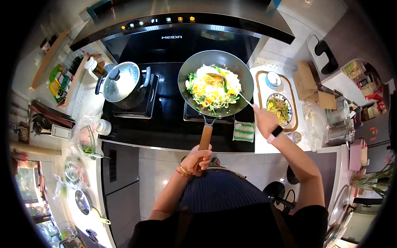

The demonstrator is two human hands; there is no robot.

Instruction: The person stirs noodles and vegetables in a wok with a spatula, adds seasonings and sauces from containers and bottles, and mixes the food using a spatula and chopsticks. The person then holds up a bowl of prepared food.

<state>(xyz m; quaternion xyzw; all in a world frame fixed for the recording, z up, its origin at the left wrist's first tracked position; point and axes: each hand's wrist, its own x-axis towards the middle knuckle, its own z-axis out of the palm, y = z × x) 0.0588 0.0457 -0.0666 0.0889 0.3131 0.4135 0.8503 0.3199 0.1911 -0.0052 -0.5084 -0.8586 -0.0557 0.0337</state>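
- Noodles with greens: in the wok, over the stove's right burner; clock centre.
- My left hand: clamped round the wooden handle at 6 o'clock, presumably to steady the wok.
- My right hand: apart from it at 4 o'clock, gripping a metal utensil angled inward, likely for reach.
- Lidded pot: 9 o'clock, seemingly set there to leave me room.

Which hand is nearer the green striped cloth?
Right. The right hand is just right of the green striped cloth; the left hand, on the wok handle, is farther off, to the cloth's left.
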